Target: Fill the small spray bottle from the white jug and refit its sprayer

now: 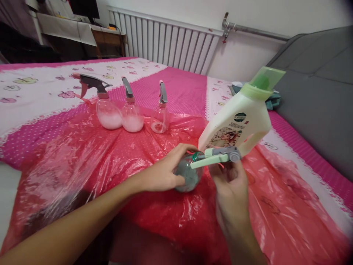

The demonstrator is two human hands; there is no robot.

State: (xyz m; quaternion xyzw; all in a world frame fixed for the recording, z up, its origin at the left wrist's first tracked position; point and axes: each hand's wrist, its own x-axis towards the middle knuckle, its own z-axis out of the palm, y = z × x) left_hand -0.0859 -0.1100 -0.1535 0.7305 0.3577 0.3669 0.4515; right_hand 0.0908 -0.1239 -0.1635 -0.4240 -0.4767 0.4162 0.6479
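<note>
Head view: red plastic [116,151] on bed [184,86], radiator [165,40] behind; left grip [165,170] clasps bottle [189,177], right grip [231,184] sprayer [213,160].

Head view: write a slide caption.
Left hand holds a green-necked bottle; right hand holds a trigger sprayer at its neck.

Pink-and-white bed [182,86]; red plastic sheet [118,154] spread on it, bearing three spray bottles [132,121], white jug [248,116].

On the jug [244,127], the front reads "SilkGarden"; a dark oval logo [240,117] just above that name on the jug bears lettering too small to make out.
</note>
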